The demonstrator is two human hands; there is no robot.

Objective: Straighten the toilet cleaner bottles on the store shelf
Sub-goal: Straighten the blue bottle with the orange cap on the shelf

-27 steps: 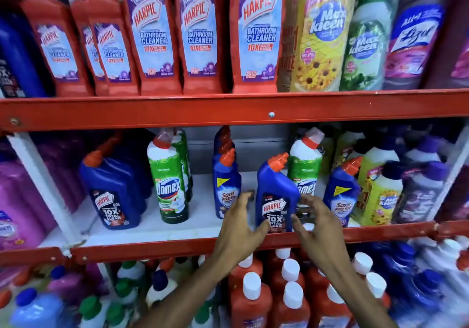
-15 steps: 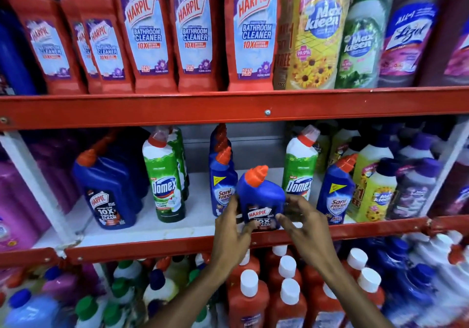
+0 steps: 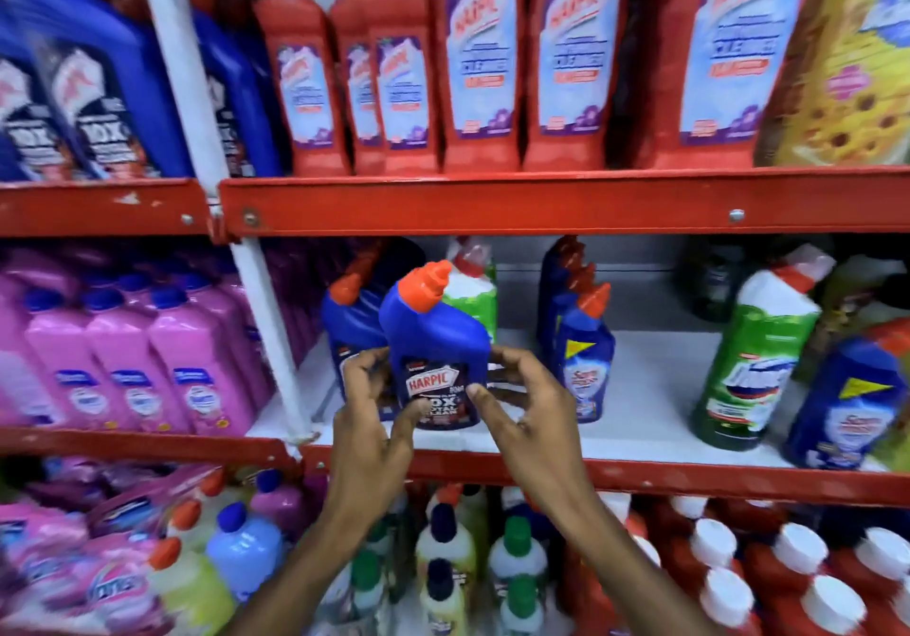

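A blue Harpic bottle [image 3: 436,340] is pinched by both hands' fingers [image 3: 472,391]; neighbouring bottles [image 3: 583,355] could be toppled if it is swung wide.

blue bottle [image 3: 436,345] label: "HARPIC", "10X TOTAL CLEAN"

A blue bottle [image 3: 436,340] with an orange cap [image 3: 426,283] stands above the red shelf rail [image 3: 640,475]. Left of it, pink bottles [image 3: 133,364]; right, a green-and-white bottle [image 3: 758,364].
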